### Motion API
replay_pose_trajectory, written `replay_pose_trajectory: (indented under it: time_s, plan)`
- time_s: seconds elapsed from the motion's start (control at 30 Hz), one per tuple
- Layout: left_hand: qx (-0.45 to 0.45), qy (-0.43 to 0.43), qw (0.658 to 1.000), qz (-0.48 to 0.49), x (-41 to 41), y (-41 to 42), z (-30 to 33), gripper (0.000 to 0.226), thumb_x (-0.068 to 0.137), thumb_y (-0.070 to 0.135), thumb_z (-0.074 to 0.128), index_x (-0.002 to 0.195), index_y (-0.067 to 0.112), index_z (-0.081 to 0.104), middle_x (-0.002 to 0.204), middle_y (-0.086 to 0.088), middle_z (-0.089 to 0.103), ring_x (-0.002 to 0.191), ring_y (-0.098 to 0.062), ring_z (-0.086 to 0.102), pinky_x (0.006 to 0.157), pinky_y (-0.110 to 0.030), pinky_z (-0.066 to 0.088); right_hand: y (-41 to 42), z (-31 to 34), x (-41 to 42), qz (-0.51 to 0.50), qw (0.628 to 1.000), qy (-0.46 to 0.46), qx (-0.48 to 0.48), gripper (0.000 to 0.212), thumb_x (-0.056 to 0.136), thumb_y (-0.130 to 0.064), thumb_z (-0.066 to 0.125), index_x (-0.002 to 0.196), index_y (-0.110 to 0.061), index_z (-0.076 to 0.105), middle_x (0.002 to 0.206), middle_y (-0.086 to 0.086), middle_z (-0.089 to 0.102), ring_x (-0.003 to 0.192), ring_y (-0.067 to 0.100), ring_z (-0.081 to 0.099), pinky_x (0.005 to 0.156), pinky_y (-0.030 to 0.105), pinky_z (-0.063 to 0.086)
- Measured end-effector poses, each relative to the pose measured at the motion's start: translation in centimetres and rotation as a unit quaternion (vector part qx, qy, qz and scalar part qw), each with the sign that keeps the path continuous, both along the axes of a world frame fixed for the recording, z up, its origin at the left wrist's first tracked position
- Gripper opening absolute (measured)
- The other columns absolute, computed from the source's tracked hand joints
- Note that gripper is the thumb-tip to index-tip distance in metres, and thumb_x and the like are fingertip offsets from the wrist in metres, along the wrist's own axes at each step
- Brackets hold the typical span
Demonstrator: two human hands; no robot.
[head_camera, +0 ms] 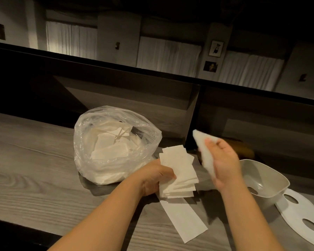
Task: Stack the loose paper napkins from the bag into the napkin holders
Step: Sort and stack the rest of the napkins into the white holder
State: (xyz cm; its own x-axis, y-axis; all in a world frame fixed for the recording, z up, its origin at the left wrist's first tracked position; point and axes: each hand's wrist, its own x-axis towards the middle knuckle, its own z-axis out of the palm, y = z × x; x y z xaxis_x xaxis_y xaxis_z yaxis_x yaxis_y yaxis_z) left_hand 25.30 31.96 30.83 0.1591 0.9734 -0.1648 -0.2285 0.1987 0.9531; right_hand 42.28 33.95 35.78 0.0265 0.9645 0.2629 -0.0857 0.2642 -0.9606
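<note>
A clear plastic bag (116,142) of loose white napkins stands open on the wooden counter. Just right of it, my left hand (155,178) grips a stack of white napkins (179,171), fanned and held just above the counter. My right hand (223,163) holds another white napkin (202,142) in the air to the right of the stack; it looks blurred. One long napkin (185,220) lies flat on the counter below the stack. A grey napkin holder (266,178) lies at the right, and beside it a flat white part with oval holes (301,216).
The grey wood-grain counter (43,178) runs left to right, its front edge near the bottom left. Behind it rise dark dividers (194,115) and a raised ledge. A brown object (243,147) sits in shadow behind my right hand.
</note>
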Motion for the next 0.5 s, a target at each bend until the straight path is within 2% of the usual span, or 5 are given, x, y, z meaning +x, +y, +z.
replay_pose_trajectory:
  time_s: [0.1,0.2,0.3,0.37,0.5]
  plan:
    - [-0.029,-0.073,0.997,0.026,0.4,-0.2,0.7,0.016,0.095,0.012,0.057,0.111,0.015,0.058,0.109,-0.015,0.069,0.099,-0.031,0.066,0.083,-0.043,0.055,0.3,-1.5,-1.9,-0.031,0.977,-0.21,0.035,0.005,0.093,-0.027,0.065,0.09,-0.024,0.062,0.095,0.002,0.065,0.087,0.017,0.064,0.067,0.034,0.058]
    - [-0.05,-0.156,0.986,0.014,0.3,-0.2,0.9,0.038,0.091,0.049,0.058,0.11,0.017,0.066,0.107,-0.016,0.074,0.096,-0.034,0.071,0.087,-0.048,0.055,0.9,-2.6,-2.9,-0.036,0.963,-0.263,0.039,0.01,0.093,-0.029,0.064,0.09,-0.02,0.059,0.095,0.004,0.063,0.087,0.019,0.062,0.075,0.04,0.058]
    - [0.004,-0.046,0.995,0.093,0.7,0.2,0.2,0.038,0.089,0.028,0.069,0.123,0.015,0.059,0.106,-0.008,0.074,0.094,-0.027,0.071,0.078,-0.041,0.058,1.5,-2.6,-2.5,-0.037,0.962,-0.27,0.014,0.007,0.097,-0.03,0.058,0.096,-0.024,0.054,0.094,-0.004,0.058,0.087,0.013,0.058,0.072,0.031,0.054]
    - [0.089,0.067,0.969,0.221,0.5,0.8,-0.2,0.038,0.093,0.019,0.066,0.128,0.021,0.05,0.114,0.001,0.065,0.106,-0.022,0.063,0.087,-0.04,0.055,1.7,-2.6,-1.6,-0.029,0.951,-0.307,-0.019,0.012,0.1,-0.03,0.053,0.09,-0.022,0.054,0.089,0.0,0.058,0.079,0.012,0.056,0.068,0.026,0.048]
    - [0.276,0.162,0.891,0.323,0.1,1.0,-0.5,0.053,0.095,0.018,0.063,0.138,0.033,0.035,0.115,0.013,0.052,0.104,-0.006,0.055,0.077,-0.016,0.047,1.0,-3.1,-1.1,0.092,0.827,-0.546,-0.099,0.038,0.093,-0.043,0.061,0.069,-0.015,0.054,0.061,0.001,0.047,0.059,0.013,0.048,0.059,0.026,0.041]
